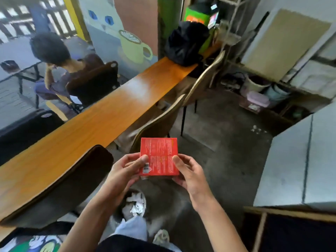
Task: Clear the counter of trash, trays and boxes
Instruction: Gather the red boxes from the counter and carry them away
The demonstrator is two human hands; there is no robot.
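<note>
A flat red box (160, 153) with white print and a barcode is held in front of me, over the floor beside the counter. My left hand (125, 170) grips its left edge with the thumb on top. Its right edge is pinched by my right hand (189, 171). Below my hands a small waste bin (134, 206) holds crumpled white paper. The long orange wooden counter (101, 113) runs from the lower left to the upper middle, and a black bag (187, 42) sits at its far end.
Three chairs (160, 122) stand along the counter's near side. A person sits beyond the counter at the upper left. Grey cabinets (298, 160) and a shelf with buckets and tubs (258, 95) line the right. Bare concrete floor lies between.
</note>
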